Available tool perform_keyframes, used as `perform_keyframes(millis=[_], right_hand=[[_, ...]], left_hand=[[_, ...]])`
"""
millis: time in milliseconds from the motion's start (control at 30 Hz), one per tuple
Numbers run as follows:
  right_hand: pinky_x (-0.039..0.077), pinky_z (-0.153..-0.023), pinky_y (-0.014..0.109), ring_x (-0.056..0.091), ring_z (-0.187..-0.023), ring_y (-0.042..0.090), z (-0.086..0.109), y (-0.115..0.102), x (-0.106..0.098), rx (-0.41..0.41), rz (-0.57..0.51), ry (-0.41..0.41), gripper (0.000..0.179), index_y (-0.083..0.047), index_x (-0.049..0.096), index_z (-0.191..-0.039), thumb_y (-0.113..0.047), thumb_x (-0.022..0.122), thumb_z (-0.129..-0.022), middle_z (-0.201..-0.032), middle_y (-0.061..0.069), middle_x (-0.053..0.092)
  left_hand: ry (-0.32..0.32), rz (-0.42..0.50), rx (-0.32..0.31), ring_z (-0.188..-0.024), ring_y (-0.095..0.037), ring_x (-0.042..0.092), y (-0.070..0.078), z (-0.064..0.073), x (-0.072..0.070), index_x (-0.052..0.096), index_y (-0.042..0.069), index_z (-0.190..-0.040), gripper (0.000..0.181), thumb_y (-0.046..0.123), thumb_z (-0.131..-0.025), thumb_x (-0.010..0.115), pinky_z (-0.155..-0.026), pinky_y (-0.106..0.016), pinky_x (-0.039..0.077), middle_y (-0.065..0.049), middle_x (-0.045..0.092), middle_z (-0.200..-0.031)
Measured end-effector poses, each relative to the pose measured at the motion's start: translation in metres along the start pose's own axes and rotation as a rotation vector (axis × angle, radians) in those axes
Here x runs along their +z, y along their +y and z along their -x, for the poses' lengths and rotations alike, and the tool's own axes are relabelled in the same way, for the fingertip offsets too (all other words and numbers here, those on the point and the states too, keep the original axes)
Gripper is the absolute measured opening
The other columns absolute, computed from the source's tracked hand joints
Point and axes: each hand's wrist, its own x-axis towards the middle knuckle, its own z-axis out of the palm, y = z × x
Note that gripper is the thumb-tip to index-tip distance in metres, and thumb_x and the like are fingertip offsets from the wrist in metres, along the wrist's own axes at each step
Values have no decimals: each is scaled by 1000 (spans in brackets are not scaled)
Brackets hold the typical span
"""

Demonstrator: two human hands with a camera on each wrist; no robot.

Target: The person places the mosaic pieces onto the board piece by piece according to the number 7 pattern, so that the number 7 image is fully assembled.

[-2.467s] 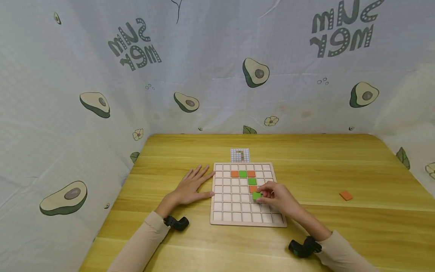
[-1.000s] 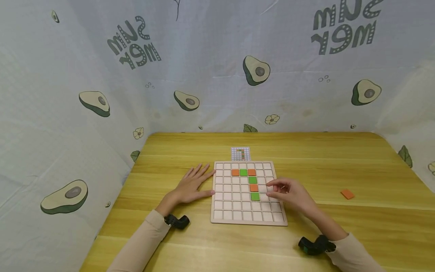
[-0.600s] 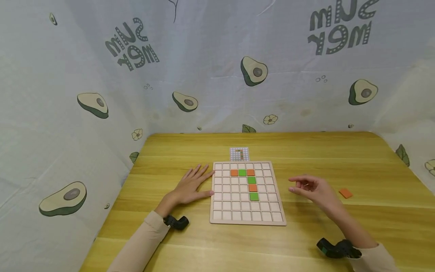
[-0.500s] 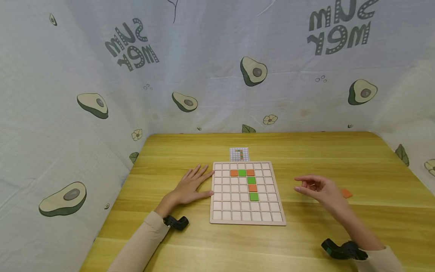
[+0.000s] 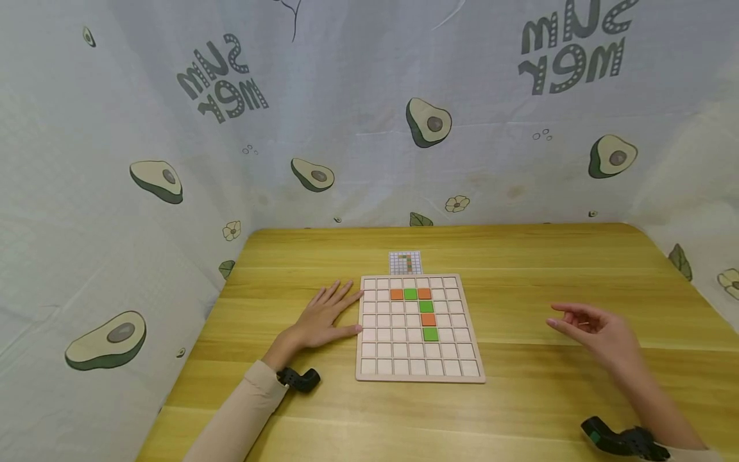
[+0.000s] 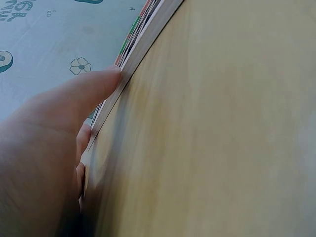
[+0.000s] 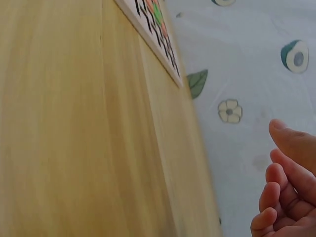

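Observation:
A pale wooden grid board (image 5: 376,367) lies flat on the table in the head view. Orange tiles such as this orange tile (image 5: 396,294) and green tiles such as this green tile (image 5: 430,333) fill several cells, in a row that turns downward. My left hand (image 5: 316,323) rests spread on the table, thumb and little finger touching the board's left edge; the left wrist view shows the thumb (image 6: 96,89) against that edge. Well right of the board hovers my right hand (image 5: 603,337), fingers loosely curved, thumb apart, holding nothing. It covers the place of the loose orange tile.
A small printed pattern card (image 5: 405,262) lies against the board's far edge. The wooden table (image 5: 519,250) ends at a hanging cloth (image 5: 358,77) with avocado prints behind and at the sides. Each wrist bears a black camera (image 5: 620,441).
My right hand let go of the green tile, now flat in its cell, and moved right, away from the board to over the loose orange tile's place. My left hand stayed put.

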Motion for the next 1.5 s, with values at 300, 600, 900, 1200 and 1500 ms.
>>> perform_keyframes(millis=[300,600,900,1200,1500], right_hand=[[47,-62,12,58,-74,-3,5,23,-15,92,-16,95,20,-21,78,-109,-23,78,-90,-82,-20,63],[47,-57,13,56,-70,-2,6,42,-22,177,-103,136,18,-37,76,-96,-21,79,-88,-78,-24,64],[49,-58,12,57,-71,-5,5,51,-24,237,-146,124,25,-44,70,-89,-20,79,-88,-77,-27,64],[49,-55,17,54,-69,0,3,57,-25,289,-159,112,25,-43,71,-85,-20,80,-87,-77,-25,62],[49,-55,20,53,-67,3,0,65,-26,272,-12,98,17,-12,78,-99,-25,79,-88,-76,-21,60]], left_hand=[[-1,-3,-1,-152,-28,1,0,1,0,19,29,-161,79,65,-97,46,-120,-52,1,-3,8,-167],[-6,-4,-5,-152,-27,-1,-1,0,1,18,29,-161,79,64,-97,47,-120,-51,0,-2,7,-167],[-13,-1,-8,-152,-25,-2,-2,-1,1,17,31,-161,79,66,-96,45,-120,-50,-1,-1,6,-167],[-10,-4,-6,-152,-26,-2,-1,-2,1,18,31,-161,80,67,-96,45,-120,-50,-1,-2,7,-167],[-4,-11,-6,-152,-27,-1,-1,-1,1,17,31,-161,80,68,-95,45,-120,-51,0,-3,7,-167]])
